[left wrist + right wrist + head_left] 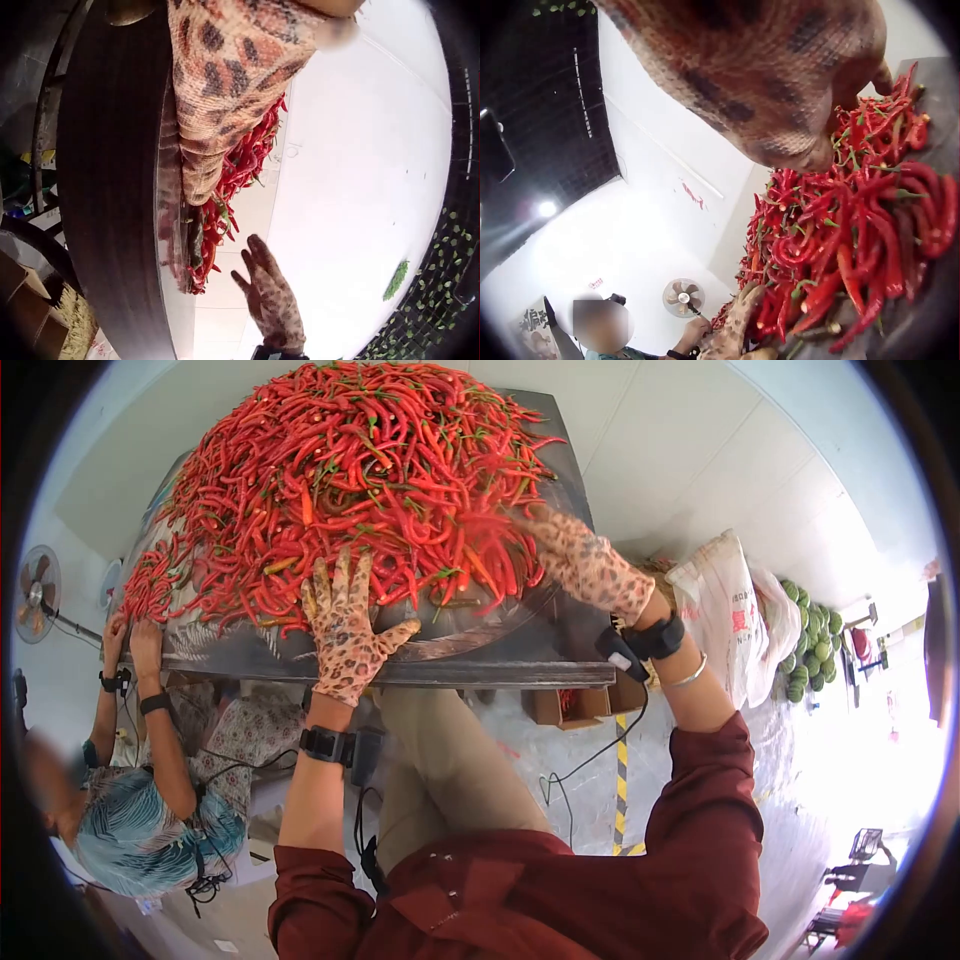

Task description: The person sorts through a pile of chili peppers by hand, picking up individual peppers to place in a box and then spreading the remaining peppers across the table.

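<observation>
Our left hand [350, 635] rests with spread fingers against the red peppers [330, 470], and our right hand [592, 565], also released, is near them.

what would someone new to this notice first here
Probably the huge heap of red chili peppers, piled over the dark table. Next, the leopard-print gloves: the left hand lies with fingers spread at the heap's near edge, the right hand is at its right side. Then perhaps the striped green melons beside the white sacks, off to the right.
</observation>
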Motion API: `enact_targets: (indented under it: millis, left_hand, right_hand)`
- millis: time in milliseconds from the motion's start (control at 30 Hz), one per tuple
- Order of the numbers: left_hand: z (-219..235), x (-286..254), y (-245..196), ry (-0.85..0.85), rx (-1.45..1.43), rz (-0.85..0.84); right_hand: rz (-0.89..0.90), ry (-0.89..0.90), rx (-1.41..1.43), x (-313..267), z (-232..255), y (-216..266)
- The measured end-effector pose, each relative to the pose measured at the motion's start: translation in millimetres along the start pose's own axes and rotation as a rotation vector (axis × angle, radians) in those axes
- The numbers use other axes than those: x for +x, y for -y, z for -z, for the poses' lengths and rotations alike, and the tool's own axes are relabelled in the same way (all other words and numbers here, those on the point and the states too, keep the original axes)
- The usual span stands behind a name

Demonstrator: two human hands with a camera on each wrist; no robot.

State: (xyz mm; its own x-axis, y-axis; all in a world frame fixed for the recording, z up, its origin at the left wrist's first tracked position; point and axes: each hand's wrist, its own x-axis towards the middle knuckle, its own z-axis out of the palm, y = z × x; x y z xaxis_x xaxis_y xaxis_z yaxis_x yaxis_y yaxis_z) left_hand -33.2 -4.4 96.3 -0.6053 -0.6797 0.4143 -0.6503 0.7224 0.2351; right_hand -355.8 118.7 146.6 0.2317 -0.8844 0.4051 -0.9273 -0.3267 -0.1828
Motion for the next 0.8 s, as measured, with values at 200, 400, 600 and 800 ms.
enact_targets:
  millis: [200,400,600,800]
  left_hand:
    - [-1.2,0.5,1.7,-0.017,-0.001,-0.028]
    - [-1.9,0.8,6.1,-0.021,-0.031,-0.027]
    - [-1.9,-0.9,3.4,-0.029,-0.038,-0.020]
    - [-2.0,0.9,2.0,-0.026,-0.036,-0.007]
  right_hand:
    - [-0.218,0.108,-0.229,109.3,-18.1,-14.6]
    - [-0.383,0.266,-0.258,109.0,-65.1,-55.0]
    - [-0.265,0.263,-0.033,63.9,-33.0,-23.1]
    - [-0.176,0.251,-0.078,47.1,-25.5,-7.0]
